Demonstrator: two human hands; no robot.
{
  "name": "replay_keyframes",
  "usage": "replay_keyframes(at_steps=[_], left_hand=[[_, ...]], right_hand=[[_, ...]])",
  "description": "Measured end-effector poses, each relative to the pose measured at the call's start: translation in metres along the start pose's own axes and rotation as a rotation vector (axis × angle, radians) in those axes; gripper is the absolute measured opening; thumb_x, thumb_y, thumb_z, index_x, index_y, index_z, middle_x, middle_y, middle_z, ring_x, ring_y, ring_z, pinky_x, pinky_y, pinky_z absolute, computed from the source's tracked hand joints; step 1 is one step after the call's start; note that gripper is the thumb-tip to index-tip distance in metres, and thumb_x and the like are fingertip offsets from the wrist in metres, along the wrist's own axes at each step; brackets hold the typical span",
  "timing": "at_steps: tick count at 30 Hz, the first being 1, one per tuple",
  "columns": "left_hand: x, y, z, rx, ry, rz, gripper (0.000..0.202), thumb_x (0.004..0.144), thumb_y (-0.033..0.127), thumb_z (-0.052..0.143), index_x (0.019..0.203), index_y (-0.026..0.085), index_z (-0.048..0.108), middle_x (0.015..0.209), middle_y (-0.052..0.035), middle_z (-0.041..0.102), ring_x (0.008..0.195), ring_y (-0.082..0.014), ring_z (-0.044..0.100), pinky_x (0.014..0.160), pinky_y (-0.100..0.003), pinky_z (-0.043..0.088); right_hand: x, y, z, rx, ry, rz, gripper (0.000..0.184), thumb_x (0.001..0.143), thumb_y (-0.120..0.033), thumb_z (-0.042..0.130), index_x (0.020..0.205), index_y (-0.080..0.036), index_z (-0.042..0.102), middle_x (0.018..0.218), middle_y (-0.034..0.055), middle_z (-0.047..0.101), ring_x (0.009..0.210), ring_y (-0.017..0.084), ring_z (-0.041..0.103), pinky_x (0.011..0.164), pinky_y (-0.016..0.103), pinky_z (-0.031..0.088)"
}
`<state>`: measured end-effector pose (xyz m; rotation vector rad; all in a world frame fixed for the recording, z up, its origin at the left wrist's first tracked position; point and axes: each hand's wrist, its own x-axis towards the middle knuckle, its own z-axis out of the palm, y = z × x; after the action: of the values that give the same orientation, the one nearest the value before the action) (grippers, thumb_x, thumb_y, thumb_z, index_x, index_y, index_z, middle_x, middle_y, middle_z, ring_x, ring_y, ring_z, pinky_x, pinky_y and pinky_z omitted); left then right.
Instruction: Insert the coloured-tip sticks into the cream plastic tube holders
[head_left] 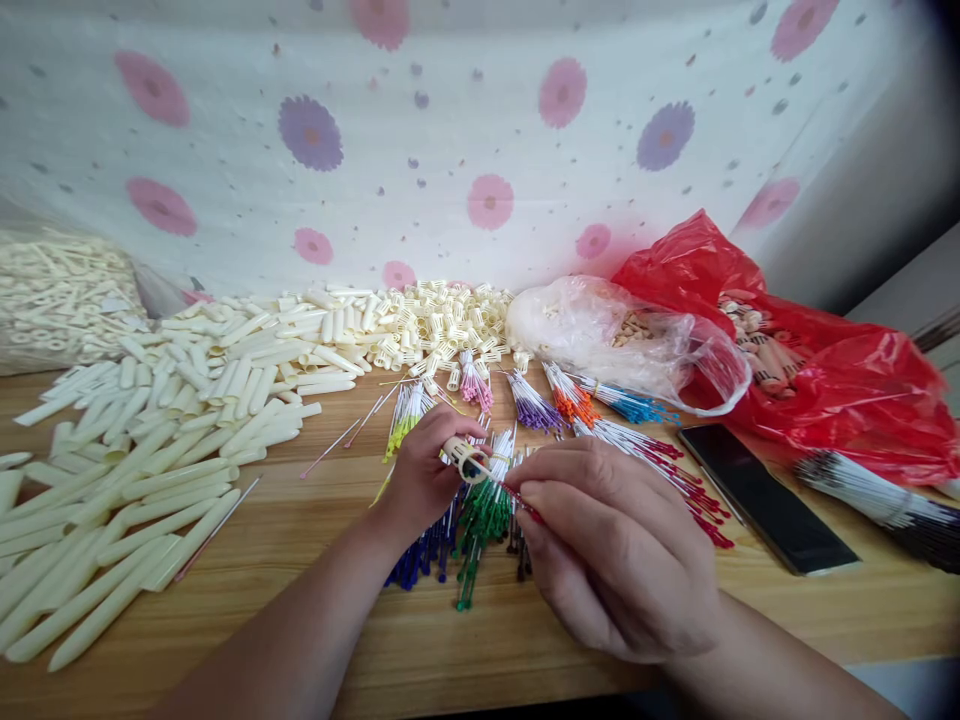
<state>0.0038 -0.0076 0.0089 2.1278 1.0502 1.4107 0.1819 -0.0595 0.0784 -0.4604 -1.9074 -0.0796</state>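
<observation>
Near the middle of the table, my left hand [427, 470] pinches a small cream slotted plastic tube [463, 459], its open end turned toward my right hand. My right hand [615, 540] is closed on a thin white stick with a red end [517, 493]. The stick's white tip reaches the tube's mouth; how deep it sits I cannot tell. Beneath and between my hands lie bundles of similar sticks, with green ends [484, 510] and dark blue ends [420, 555]. To the right of them lies a bundle with red ends [690, 485].
Cream plastic barrels [172, 440] cover the left side, with slotted tubes [450, 318] piled behind. A clear bag [570, 320] and a red bag [847, 370] stand at the back right. A black phone [769, 498] and a dark-ended bundle [862, 490] lie at the right.
</observation>
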Motion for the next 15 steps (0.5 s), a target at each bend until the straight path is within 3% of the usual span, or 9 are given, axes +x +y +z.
replay_keyframes(at_steps=[4,9,15], left_hand=[[-0.001,0.001,-0.004,0.093,-0.021,0.048,0.016,0.087,0.035,0.056,0.093,0.02,0.061,0.082,-0.0018,0.055,0.077,-0.0161,0.052,0.068,-0.028,0.042],[0.0,0.005,-0.01,0.154,-0.069,0.065,0.052,0.089,0.061,0.034,0.114,0.019,0.053,0.099,-0.0081,0.054,0.094,-0.0221,0.051,0.081,-0.035,0.042],[0.0,0.006,-0.01,0.158,-0.037,0.063,0.047,0.095,0.051,0.025,0.112,0.017,0.054,0.102,-0.0089,0.053,0.099,-0.0216,0.05,0.086,-0.035,0.04]], right_hand=[[-0.004,0.007,0.007,0.032,-0.018,0.075,0.016,0.079,-0.005,0.054,0.092,-0.013,0.059,0.08,0.0092,0.067,0.075,0.017,0.063,0.065,0.03,0.055],[-0.008,0.019,0.011,-0.023,-0.093,0.132,0.016,0.082,-0.008,0.054,0.095,-0.014,0.063,0.086,0.0083,0.065,0.075,0.017,0.058,0.066,0.033,0.049],[-0.012,0.029,0.011,-0.056,-0.054,0.213,0.014,0.08,-0.011,0.063,0.092,-0.016,0.067,0.085,0.005,0.054,0.079,0.015,0.053,0.066,0.03,0.046]])
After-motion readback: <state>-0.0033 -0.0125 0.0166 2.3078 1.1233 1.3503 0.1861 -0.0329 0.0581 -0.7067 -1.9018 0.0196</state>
